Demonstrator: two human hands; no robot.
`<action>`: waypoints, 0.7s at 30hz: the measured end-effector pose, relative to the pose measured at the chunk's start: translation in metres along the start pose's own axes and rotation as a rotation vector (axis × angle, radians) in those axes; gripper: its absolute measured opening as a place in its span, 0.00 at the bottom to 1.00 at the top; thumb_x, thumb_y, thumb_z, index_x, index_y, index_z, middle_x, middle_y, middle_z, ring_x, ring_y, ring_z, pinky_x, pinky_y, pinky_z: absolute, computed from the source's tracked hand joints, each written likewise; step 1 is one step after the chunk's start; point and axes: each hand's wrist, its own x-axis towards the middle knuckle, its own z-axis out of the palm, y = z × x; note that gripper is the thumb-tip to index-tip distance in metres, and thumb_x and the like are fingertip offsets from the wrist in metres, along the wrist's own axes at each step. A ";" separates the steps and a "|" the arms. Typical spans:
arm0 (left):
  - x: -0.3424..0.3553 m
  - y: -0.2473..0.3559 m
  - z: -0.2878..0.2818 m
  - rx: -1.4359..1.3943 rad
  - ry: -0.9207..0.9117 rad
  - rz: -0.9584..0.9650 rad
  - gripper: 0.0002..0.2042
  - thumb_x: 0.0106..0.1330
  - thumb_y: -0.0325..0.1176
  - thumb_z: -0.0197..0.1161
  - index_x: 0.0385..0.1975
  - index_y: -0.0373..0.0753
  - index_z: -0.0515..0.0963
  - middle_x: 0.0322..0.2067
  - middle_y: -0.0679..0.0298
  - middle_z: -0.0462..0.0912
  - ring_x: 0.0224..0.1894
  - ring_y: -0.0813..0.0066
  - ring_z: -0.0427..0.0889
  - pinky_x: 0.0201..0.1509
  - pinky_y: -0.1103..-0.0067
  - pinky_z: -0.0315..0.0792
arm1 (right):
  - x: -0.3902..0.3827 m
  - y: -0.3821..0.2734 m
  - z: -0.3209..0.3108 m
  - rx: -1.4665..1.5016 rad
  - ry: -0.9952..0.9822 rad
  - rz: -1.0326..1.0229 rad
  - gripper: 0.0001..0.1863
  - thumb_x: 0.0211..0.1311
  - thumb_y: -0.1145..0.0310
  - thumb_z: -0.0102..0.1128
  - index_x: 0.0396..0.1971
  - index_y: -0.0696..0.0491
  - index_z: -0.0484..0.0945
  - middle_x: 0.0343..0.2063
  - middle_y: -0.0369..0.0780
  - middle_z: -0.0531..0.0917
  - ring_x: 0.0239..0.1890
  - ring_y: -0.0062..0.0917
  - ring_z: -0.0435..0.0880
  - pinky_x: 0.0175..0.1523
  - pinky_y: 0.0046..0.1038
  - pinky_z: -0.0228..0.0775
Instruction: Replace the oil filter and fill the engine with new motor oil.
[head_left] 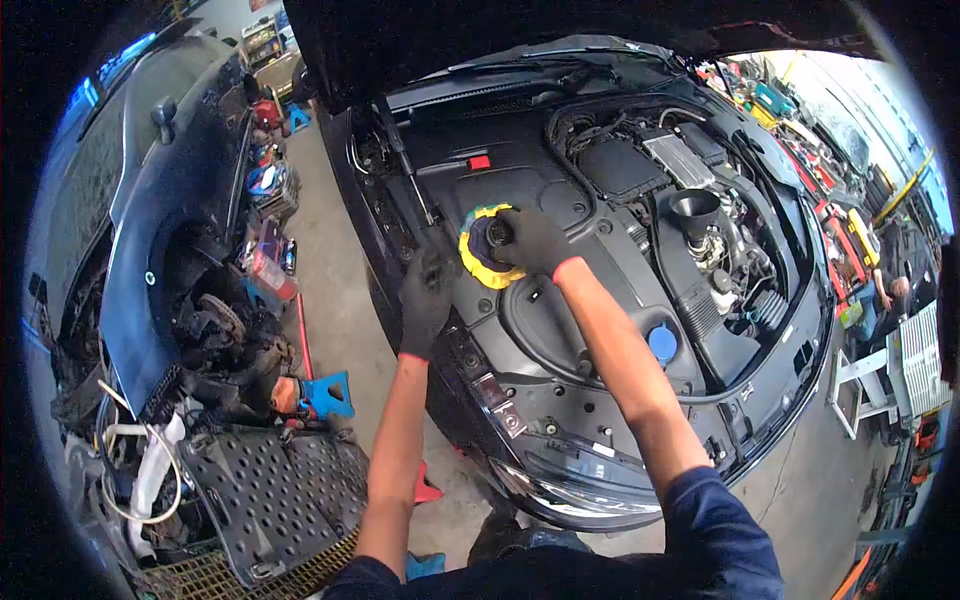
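Observation:
Both my hands wear dark gloves and are over the left side of a car's engine bay, above black plastic covers (520, 185). My right hand (537, 243) is closed at the right edge of a round, crumpled piece with a yellow rim (491, 277), a bit of teal and a dark middle; its kind is unclear. A small dark round part shows by the right fingertips. My left hand (428, 292) is just left of this piece, over the fender edge. Its dark fingers blend together, and whether they touch the piece is unclear.
A black funnel (694, 208) stands upright in the engine. A blue cap (662, 343) sits nearer me, and a red piece (480, 162) lies on the far cover. A gas strut (412, 170) rises beside my left hand. Another dark blue car (165, 230) stands at left.

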 end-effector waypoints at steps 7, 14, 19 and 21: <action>-0.073 0.003 -0.043 -0.191 0.067 -0.004 0.21 0.71 0.32 0.61 0.60 0.32 0.70 0.52 0.55 0.80 0.56 0.67 0.78 0.61 0.72 0.72 | -0.046 -0.016 -0.008 0.003 0.227 0.028 0.35 0.43 0.58 0.73 0.54 0.57 0.75 0.47 0.51 0.81 0.49 0.46 0.81 0.53 0.42 0.73; -0.165 0.085 0.046 -0.393 -0.575 -0.187 0.19 0.75 0.29 0.50 0.64 0.34 0.69 0.60 0.58 0.75 0.64 0.64 0.70 0.70 0.67 0.63 | -0.264 -0.071 -0.014 -0.165 0.265 0.235 0.26 0.53 0.66 0.61 0.54 0.58 0.75 0.58 0.50 0.75 0.59 0.46 0.75 0.57 0.41 0.71; -0.242 0.137 0.132 -0.158 -1.127 0.152 0.21 0.77 0.31 0.46 0.66 0.29 0.65 0.63 0.54 0.72 0.65 0.63 0.71 0.70 0.71 0.63 | -0.406 -0.132 -0.027 0.163 0.725 0.703 0.38 0.53 0.68 0.58 0.66 0.64 0.64 0.70 0.52 0.61 0.74 0.44 0.57 0.72 0.39 0.60; -0.284 0.153 0.167 0.153 -1.162 0.819 0.21 0.77 0.31 0.45 0.66 0.28 0.65 0.64 0.52 0.71 0.65 0.63 0.70 0.70 0.72 0.63 | -0.472 -0.137 -0.032 0.060 0.759 0.809 0.39 0.52 0.70 0.59 0.67 0.63 0.63 0.70 0.52 0.61 0.74 0.45 0.57 0.74 0.39 0.56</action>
